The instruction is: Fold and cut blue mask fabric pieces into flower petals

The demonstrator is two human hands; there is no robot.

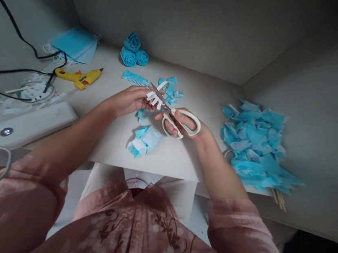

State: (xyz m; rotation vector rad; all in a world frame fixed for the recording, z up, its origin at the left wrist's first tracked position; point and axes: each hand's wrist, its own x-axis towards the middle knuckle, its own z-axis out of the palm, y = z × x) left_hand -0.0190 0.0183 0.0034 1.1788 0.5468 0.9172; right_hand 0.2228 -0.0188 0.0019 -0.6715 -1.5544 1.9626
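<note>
In the middle of the head view, my left hand (133,99) pinches a white strip (154,99) whose edge is cut into a fringe. My right hand (184,123) has its fingers through the cream handles of a pair of scissors (192,123). The scissors' blades reach across the strip, close to my left fingertips. Blue cut scraps (170,86) lie on the table just beyond my hands, beside a flat blue piece (134,77). Nearer to me, below my hands, rests a folded blue and white piece (145,140).
Three blue rolled flowers (131,51) stand at the back. To the left are blue face masks (74,44), a yellow glue gun (81,77) with a black cable, and a white power bank (35,124). A heap of blue pieces (256,137) with thin sticks (278,199) fills the right side.
</note>
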